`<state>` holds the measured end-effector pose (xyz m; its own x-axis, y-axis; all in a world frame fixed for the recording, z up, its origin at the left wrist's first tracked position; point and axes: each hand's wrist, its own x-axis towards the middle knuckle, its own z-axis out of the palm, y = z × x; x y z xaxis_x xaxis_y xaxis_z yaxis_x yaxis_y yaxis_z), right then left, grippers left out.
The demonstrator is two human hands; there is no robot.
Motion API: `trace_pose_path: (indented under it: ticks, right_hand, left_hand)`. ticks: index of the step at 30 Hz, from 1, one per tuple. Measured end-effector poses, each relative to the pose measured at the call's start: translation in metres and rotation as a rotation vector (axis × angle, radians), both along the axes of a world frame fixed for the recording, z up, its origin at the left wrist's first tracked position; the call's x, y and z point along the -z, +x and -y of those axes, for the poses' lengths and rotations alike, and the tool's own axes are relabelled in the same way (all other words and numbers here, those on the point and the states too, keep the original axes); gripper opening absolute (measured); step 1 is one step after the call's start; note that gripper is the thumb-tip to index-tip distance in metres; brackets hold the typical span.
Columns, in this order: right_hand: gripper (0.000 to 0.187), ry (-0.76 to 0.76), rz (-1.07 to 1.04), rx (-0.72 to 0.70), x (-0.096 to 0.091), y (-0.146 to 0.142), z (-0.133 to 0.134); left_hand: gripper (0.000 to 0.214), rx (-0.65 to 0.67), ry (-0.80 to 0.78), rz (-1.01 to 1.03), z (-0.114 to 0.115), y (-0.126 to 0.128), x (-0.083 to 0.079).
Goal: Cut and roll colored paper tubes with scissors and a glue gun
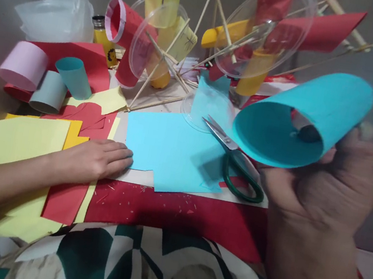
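Observation:
My right hand (326,194) is closed around a rolled blue paper tube (341,102), raised on the right with its open end facing left. A round cut-out shows in its wall. My left hand (105,157) lies flat, fingers stretched out, its fingertips at the left edge of a blue paper sheet (170,151). Scissors with dark green handles (241,195) rest on that sheet's right side, blades slightly apart and pointing up-left. Under my left forearm are yellow sheets (27,138) and a red sheet (65,200).
Behind stands a stick frame (148,77) with clear plastic discs (264,29) and red tubes (129,27). At left are a pink paper ring (24,64), a small blue tube (74,77), a grey tube (49,92), a yellow jar (104,41) and a plastic bag (57,15).

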<state>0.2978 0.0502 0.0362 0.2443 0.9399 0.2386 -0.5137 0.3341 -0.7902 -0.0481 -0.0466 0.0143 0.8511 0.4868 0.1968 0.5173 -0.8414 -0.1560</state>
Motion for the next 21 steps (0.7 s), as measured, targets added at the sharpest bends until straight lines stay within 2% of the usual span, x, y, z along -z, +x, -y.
trace_pose_path:
  ticks: [3,7,16,21]
  right_hand:
    - [0.041,0.032,-0.056,0.030,-0.006,0.002,-0.002]
    - [0.047,0.014,-0.079,0.097,-0.011,0.008,-0.005]
    - [0.034,0.009,-0.150,0.157,-0.013,0.010,-0.005]
    - [0.031,0.035,-0.122,0.117,-0.013,0.010,-0.003]
  left_hand:
    - [0.028,-0.017,-0.042,-0.004,0.002,-0.003,0.006]
    - [0.032,0.041,0.002,-0.069,-0.003,-0.002,0.002]
    - [0.031,0.162,0.102,-0.160,-0.007,0.013,-0.006]
    - [0.026,0.148,0.037,-0.080,-0.006,0.020,-0.004]
